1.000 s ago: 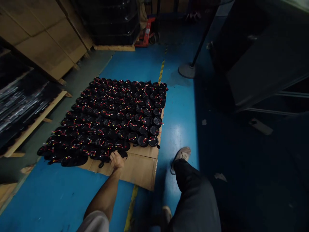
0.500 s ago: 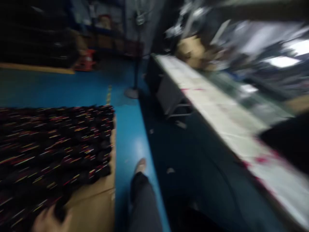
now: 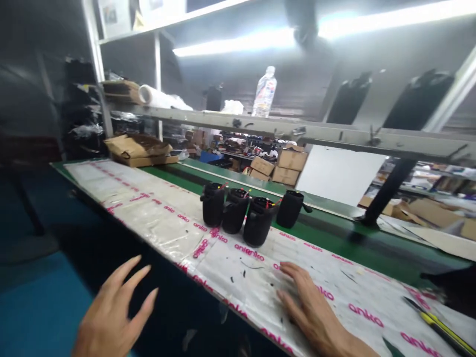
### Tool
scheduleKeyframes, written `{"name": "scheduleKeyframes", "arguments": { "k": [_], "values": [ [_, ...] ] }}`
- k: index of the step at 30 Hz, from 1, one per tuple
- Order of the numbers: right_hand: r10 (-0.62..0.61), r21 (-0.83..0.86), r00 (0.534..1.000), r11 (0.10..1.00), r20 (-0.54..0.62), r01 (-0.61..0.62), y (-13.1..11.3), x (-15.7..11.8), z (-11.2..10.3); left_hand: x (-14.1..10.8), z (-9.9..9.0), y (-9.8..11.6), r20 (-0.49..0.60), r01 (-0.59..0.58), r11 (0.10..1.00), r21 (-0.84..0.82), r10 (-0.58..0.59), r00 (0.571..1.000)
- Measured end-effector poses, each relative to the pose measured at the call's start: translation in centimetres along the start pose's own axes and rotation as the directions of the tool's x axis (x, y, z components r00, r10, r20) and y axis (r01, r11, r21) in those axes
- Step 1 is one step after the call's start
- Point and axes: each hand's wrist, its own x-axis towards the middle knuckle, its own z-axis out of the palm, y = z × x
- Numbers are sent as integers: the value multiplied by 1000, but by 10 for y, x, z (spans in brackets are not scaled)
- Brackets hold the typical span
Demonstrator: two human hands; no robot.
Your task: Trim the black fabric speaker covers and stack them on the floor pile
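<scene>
My left hand [image 3: 113, 310] hangs in the air off the front edge of the bench, fingers spread, holding nothing. My right hand [image 3: 310, 310] is low over the white plastic sheet [image 3: 219, 263] printed with pink lettering, fingers stretched out and nothing in them; whether it touches the sheet I cannot tell. Beyond it stand several black cylindrical housings with coloured wires at their tops: a left one [image 3: 213, 206], a front one [image 3: 258, 223] and one [image 3: 290, 209] set apart to the right. None of them is touched by either hand.
A yellow and black cutter knife [image 3: 442, 325] lies at the right. Small black scraps dot the sheet. A green belt [image 3: 334, 225] runs behind. Above is a shelf [image 3: 238, 119] with a plastic bottle [image 3: 265, 93]. An open carton [image 3: 139, 151] sits at the far left.
My view has swung from the floor, with rows of dark wired pieces on cardboard, to the bench. One hand was at those pieces; now both hands show, spread and holding nothing.
</scene>
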Motion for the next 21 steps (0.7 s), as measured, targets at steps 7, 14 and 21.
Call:
{"name": "scheduleKeyframes", "arguments": {
  "k": [7,14,21],
  "values": [
    [-123,-21,967,992,-222,122,3,121,-48,202,81,108,219,-348,937,-35,347,912],
    [-55,25,975,998,-214,62,7,147,-34,243,122,137,349,-373,924,-79,376,858],
    [12,217,984,976,-177,27,20,124,-43,224,109,152,414,-401,887,-232,462,784]
  ]
}}
